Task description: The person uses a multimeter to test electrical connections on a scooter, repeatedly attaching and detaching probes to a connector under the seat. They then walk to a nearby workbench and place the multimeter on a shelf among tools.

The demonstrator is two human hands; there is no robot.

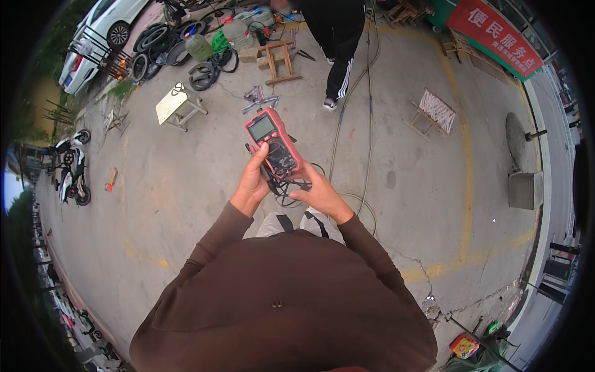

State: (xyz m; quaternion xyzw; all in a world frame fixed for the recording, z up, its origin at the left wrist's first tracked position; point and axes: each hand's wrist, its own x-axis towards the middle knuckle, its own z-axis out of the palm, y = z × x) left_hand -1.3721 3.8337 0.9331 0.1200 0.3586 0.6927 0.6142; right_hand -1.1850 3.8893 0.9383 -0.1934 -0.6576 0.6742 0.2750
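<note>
My left hand (252,178) firm on the red multimeter (276,141), thumb atop; right hand (323,194) curled at black leads (283,188), grip unclear

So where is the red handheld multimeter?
In the head view, the red handheld multimeter is above and left of centre, held between the left hand and right hand.

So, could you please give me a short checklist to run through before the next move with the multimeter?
1. Red multimeter supported: ok, in the left hand, with the right hand at its lower end.
2. Display in view: ok.
3. Dial setting: cannot tell, too small.
4. Black leads untangled: not ok, bunched at the meter's lower end.
5. Hose away from the feet: cannot tell, feet hidden.
</note>
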